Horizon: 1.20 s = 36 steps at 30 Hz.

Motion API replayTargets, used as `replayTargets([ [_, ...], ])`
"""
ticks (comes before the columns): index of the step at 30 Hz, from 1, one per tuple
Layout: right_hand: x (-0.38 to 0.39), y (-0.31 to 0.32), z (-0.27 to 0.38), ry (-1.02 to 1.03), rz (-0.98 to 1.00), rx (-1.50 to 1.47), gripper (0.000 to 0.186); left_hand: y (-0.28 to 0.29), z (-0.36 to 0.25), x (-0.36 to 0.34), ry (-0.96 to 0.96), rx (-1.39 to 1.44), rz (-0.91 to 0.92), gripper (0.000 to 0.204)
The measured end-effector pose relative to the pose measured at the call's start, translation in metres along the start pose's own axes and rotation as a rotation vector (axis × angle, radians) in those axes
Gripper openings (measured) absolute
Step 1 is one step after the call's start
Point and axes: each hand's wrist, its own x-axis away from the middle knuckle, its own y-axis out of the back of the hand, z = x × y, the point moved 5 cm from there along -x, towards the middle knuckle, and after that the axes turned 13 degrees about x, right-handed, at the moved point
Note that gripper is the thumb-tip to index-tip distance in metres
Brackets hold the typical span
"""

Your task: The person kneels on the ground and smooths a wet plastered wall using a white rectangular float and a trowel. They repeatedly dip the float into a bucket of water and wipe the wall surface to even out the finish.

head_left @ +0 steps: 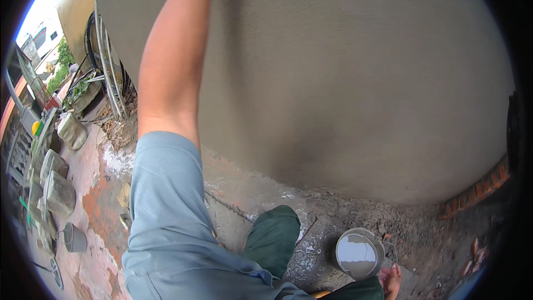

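My left arm [172,66] reaches up along a grey plastered wall [361,78], out past the top edge of the picture, so my left hand is hidden from view. My right hand is also out of sight. A grey-blue sleeve covers the upper arm, and below it show my legs in dark green trousers [272,233] and a bare foot [391,280]. Beside the foot stands a metal bucket [358,255] of greyish water. Soft shadows fall on the wall.
At left are cables and pipes [111,72], a grey bucket [75,239] and several cement-stained containers [58,191] on worn reddish paving [100,219]. A brick edge [474,189] borders the wall at lower right, above muddy ground [422,233].
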Motion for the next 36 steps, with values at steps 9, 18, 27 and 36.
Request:
replayTargets([
  [9,-0.011,0.000,-0.007,-0.044,-0.033,0.023,0.069,0.053,0.242,0.189,0.594,0.249,-0.060,0.076],
  [18,-0.012,0.012,-0.013,-0.054,-0.014,0.000,0.073,0.023,0.153,0.074,0.156,0.029,0.025,0.065],
  [27,0.012,-0.009,0.007,-0.051,-0.146,0.003,0.055,0.035,0.223,0.016,0.711,0.369,0.113,0.093],
  [36,0.031,-0.029,0.029,-0.056,-0.086,0.006,0.054,0.002,0.014,0.237,-0.253,0.162,0.290,0.094],
])
